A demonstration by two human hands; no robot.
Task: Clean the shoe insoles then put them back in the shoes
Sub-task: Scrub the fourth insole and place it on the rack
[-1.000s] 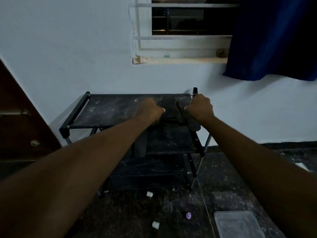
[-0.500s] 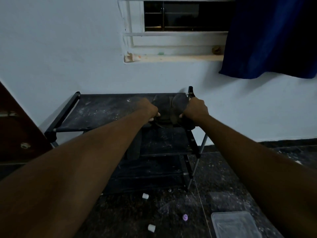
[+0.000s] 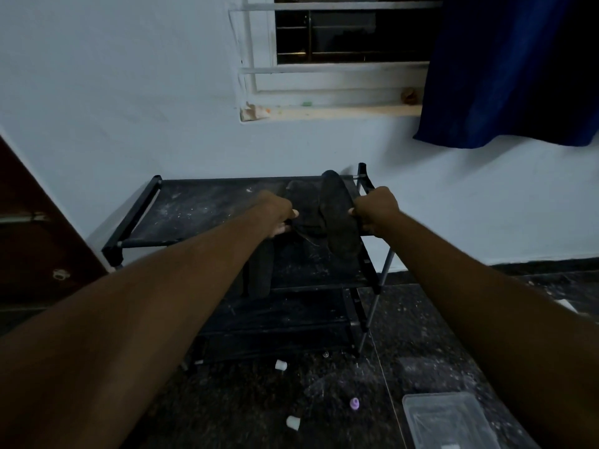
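Observation:
Two dark shoes sit at the right end of the top shelf of a black shoe rack (image 3: 201,209). My left hand (image 3: 275,212) grips the left shoe (image 3: 304,212) at its near end. My right hand (image 3: 376,209) grips the right shoe (image 3: 338,218), which is tipped up on its side with the toe raised toward the wall. The room is dim and no insole is visible. Another dark shoe (image 3: 261,270) stands on the middle shelf below my left wrist.
The rack stands against a white wall under a window with a blue curtain (image 3: 505,69). On the dark floor lie two small white caps (image 3: 280,365), a purple cap (image 3: 354,404) and a clear plastic container (image 3: 450,422). A brown door (image 3: 35,241) is at the left.
My right hand has tilted the right shoe up onto its side and lifted it slightly. My left hand has kept its hold on the left shoe. The camera view has shifted a little.

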